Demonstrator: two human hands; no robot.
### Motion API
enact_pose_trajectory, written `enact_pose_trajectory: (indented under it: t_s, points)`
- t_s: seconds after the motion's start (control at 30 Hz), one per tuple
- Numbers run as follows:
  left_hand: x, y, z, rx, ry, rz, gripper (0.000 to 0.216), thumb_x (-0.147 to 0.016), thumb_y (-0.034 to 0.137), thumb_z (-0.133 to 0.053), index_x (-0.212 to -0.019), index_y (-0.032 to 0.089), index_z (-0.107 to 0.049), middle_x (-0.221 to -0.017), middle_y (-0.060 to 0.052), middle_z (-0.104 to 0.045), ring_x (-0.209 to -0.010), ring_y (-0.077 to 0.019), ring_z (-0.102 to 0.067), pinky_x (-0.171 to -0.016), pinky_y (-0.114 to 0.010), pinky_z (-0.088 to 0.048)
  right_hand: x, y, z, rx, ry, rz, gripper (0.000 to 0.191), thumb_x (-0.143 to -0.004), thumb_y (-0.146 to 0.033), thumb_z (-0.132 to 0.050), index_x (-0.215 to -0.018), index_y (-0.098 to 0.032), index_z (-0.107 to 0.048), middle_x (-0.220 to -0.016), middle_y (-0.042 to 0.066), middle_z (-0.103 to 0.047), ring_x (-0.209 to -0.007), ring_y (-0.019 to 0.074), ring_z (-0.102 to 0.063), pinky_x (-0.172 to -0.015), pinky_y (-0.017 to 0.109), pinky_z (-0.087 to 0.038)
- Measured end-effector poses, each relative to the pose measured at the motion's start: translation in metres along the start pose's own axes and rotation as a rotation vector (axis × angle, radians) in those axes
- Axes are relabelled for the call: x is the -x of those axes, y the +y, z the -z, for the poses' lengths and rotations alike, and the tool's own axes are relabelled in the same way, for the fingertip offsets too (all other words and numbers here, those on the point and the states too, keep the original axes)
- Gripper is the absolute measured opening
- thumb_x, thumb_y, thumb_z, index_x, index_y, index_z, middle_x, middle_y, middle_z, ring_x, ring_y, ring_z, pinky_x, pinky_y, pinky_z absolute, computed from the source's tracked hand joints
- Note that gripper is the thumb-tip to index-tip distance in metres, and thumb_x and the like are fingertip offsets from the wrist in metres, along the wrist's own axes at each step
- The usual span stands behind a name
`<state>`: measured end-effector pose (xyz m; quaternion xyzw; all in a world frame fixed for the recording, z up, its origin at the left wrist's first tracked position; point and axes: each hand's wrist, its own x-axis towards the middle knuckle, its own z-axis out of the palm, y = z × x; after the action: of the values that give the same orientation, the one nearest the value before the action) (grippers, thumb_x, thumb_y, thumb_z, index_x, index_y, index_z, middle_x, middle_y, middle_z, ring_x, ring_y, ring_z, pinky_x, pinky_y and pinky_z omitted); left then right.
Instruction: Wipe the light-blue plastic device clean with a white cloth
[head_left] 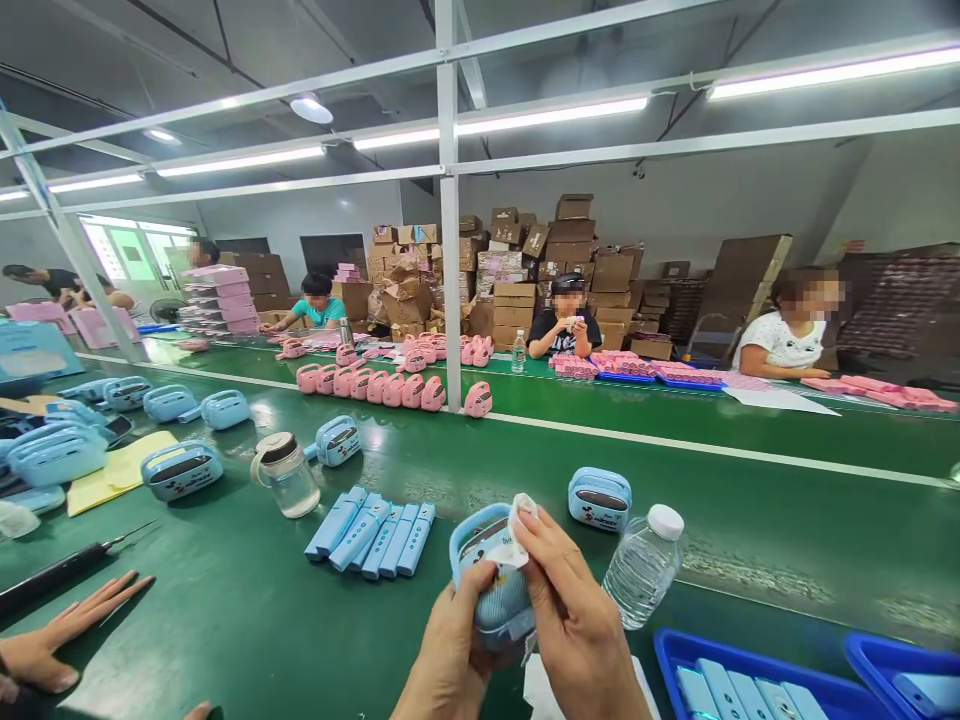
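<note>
- Left hand (450, 650): fingers grasping a blue case (491, 585), held above the green table (247, 620).
- Right hand (574, 620): fingers pinching a white cloth (519, 520) against the case top.
- Water bottle (641, 565) just right; blue sticks (371, 535) left.

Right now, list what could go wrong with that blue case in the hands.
1. The left hand holds the blue case above the belt while the right hand presses a white cloth on it; a loose grip could drop it.
2. The water bottle stands just beside the right hand; an elbow swing might tip it toward the blue tray.
</note>
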<state>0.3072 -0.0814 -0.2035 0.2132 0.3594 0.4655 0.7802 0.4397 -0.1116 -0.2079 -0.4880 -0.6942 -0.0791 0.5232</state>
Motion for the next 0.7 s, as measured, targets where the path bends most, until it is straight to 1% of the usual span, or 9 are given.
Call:
enact_pose_trajectory:
  t_s: [0.1, 0.2, 0.3, 0.4, 0.43, 0.53, 0.57, 0.6, 0.7]
  points:
    - [-0.002, -0.001, -0.008, 0.265, 0.000, 0.253, 0.044, -0.095, 0.049, -0.070, -0.117, 0.011, -0.071, -0.097, -0.014, -0.081, -0.078, -0.0239, -0.078, -0.057, -0.026, -0.060, 0.027, -0.005, -0.017, 0.020, -0.006, 0.090, 0.057, -0.106, -0.008, -0.046, -0.159, -0.028, -0.048, -0.157, 0.005, -0.057, -0.152, 0.0231, -0.045, -0.126, 0.043, -0.042]
    - [-0.004, 0.005, -0.010, 0.363, 0.066, 0.313, 0.047, -0.095, 0.052, -0.069, -0.113, 0.009, -0.071, -0.091, -0.014, -0.081, -0.072, -0.0235, -0.078, -0.056, -0.027, -0.061, 0.057, 0.001, -0.026, -0.007, 0.052, 0.106, 0.058, -0.107, -0.008, -0.044, -0.156, -0.038, -0.050, -0.144, 0.000, -0.068, -0.143, 0.0213, -0.057, -0.122, 0.039, -0.048]
    - [-0.004, 0.014, -0.008, 0.291, 0.133, 0.182, 0.049, -0.097, 0.052, -0.067, -0.123, 0.010, -0.068, -0.092, -0.013, -0.081, -0.073, -0.0257, -0.079, -0.063, -0.031, -0.066, 0.063, 0.012, -0.012, -0.010, 0.182, -0.208, 0.043, -0.104, -0.016, -0.055, -0.139, -0.037, -0.069, -0.135, 0.000, -0.074, -0.127, 0.0234, -0.070, -0.112, 0.038, -0.058]
    - [-0.003, 0.018, -0.012, 0.209, 0.117, 0.139, 0.059, -0.097, 0.059, -0.062, -0.132, 0.012, -0.064, -0.095, -0.014, -0.081, -0.075, -0.0304, -0.079, -0.062, -0.034, -0.065, 0.051, 0.005, 0.000, -0.045, 0.286, -0.537, 0.029, -0.101, -0.039, -0.068, -0.127, -0.032, -0.077, -0.132, 0.000, -0.075, -0.123, 0.0230, -0.072, -0.107, 0.029, -0.059]
    - [-0.002, 0.018, -0.015, 0.229, 0.121, 0.129, 0.057, -0.098, 0.059, -0.061, -0.132, 0.013, -0.064, -0.094, -0.013, -0.081, -0.072, -0.0288, -0.078, -0.059, -0.032, -0.063, 0.046, -0.001, 0.000, -0.074, 0.301, -0.518, 0.029, -0.101, -0.039, -0.068, -0.128, -0.034, -0.077, -0.134, -0.001, -0.075, -0.124, 0.0217, -0.071, -0.107, 0.027, -0.058]
    - [0.003, 0.014, -0.022, 0.369, 0.071, 0.160, 0.050, -0.100, 0.054, -0.060, -0.126, 0.012, -0.068, -0.093, -0.012, -0.080, -0.067, -0.0220, -0.075, -0.055, -0.027, -0.059, 0.037, -0.012, -0.009, -0.146, 0.274, -0.188, 0.038, -0.103, -0.018, -0.060, -0.130, -0.040, -0.075, -0.131, -0.003, -0.076, -0.124, 0.0185, -0.070, -0.108, 0.028, -0.056]
    - [0.005, 0.013, -0.023, 0.387, 0.054, 0.158, 0.048, -0.100, 0.053, -0.060, -0.124, 0.012, -0.069, -0.094, -0.012, -0.081, -0.067, -0.0203, -0.074, -0.054, -0.025, -0.057, 0.037, -0.009, -0.011, -0.158, 0.259, -0.159, 0.039, -0.102, -0.016, -0.058, -0.128, -0.040, -0.076, -0.128, -0.003, -0.077, -0.122, 0.0191, -0.071, -0.108, 0.030, -0.056]
    - [0.006, 0.012, -0.023, 0.374, 0.054, 0.150, 0.047, -0.100, 0.052, -0.061, -0.124, 0.012, -0.069, -0.094, -0.012, -0.081, -0.067, -0.0198, -0.074, -0.053, -0.024, -0.055, 0.039, -0.002, -0.012, -0.166, 0.241, -0.227, 0.035, -0.102, -0.020, -0.060, -0.124, -0.039, -0.078, -0.125, -0.001, -0.078, -0.120, 0.0205, -0.071, -0.108, 0.032, -0.056]
    - [0.001, 0.019, -0.017, 0.203, 0.139, 0.036, 0.044, -0.097, 0.050, -0.067, -0.129, 0.020, -0.066, -0.100, -0.009, -0.081, -0.069, -0.0200, -0.074, -0.058, -0.025, -0.055, 0.048, 0.024, -0.003, -0.179, 0.153, -0.746, 0.032, -0.093, -0.050, -0.068, -0.116, -0.033, -0.082, -0.124, 0.002, -0.078, -0.117, 0.0274, -0.073, -0.101, 0.035, -0.061]
